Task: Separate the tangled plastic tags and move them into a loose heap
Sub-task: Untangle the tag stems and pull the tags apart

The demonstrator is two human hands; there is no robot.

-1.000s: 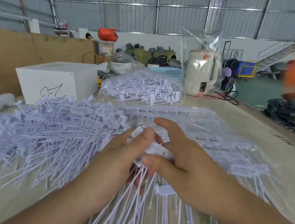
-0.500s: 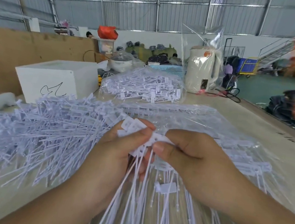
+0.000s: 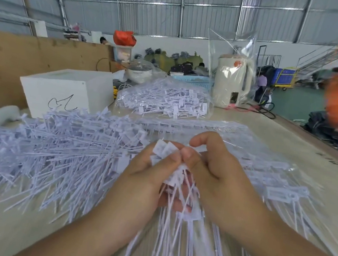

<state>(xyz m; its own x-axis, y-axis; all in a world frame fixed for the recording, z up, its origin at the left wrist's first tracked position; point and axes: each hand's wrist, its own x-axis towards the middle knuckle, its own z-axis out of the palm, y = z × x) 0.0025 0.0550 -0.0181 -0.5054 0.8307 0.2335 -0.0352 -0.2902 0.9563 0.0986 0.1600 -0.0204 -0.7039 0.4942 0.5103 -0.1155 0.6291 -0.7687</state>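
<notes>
A bunch of white plastic tags (image 3: 176,172) is held up between both hands, the flat heads at the top and the long thin tails hanging toward me. My left hand (image 3: 146,176) grips the bunch, with its thumb across the heads. From the right, my right hand (image 3: 207,172) pinches heads of the same bunch with thumb and curled fingers. A loose heap of separated tags (image 3: 47,150) spreads over the table to the left. More tags lie in a clear bag (image 3: 265,174) under and right of my hands.
A white box (image 3: 64,91) stands at the back left beside a brown board. Behind the heap sit another clear bag of tags (image 3: 165,101) and a cream kettle (image 3: 231,84) in plastic wrap with a black cord. The table edge runs along the right.
Both hands have lifted the bunch a little and closed tighter around the tag heads. The right index finger has curled up off the bunch.
</notes>
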